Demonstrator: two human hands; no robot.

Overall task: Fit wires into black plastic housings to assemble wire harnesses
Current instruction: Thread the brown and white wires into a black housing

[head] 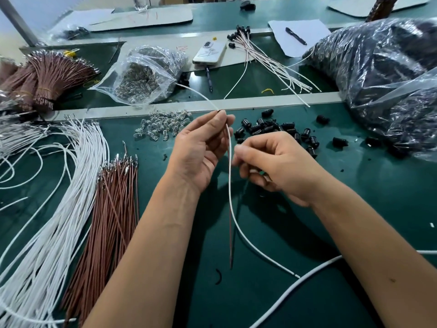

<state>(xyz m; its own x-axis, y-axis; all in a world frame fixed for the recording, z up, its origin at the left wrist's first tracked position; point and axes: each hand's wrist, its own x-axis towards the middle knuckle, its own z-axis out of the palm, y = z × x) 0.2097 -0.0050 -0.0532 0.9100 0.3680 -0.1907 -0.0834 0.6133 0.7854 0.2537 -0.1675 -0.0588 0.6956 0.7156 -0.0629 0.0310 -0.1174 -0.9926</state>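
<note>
My left hand [201,147] pinches the top ends of a white wire [230,185] and a brown wire [230,233] between thumb and fingertips; both hang down over the green mat. My right hand [272,166] is beside them with its fingers curled; whether it holds something is hidden. Loose black plastic housings [272,129] lie scattered just behind my right hand. A fan of white wires [59,197] and a bundle of brown wires [111,209] lie at the left. Finished harnesses [264,58] lie further back.
A heap of small clear parts [163,125] sits behind my left hand, near an open clear bag [142,76] of them. A big bag of black housings [383,74] fills the right. A phone [209,53], pens, paper and tied brown wire bundles [42,79] lie beyond.
</note>
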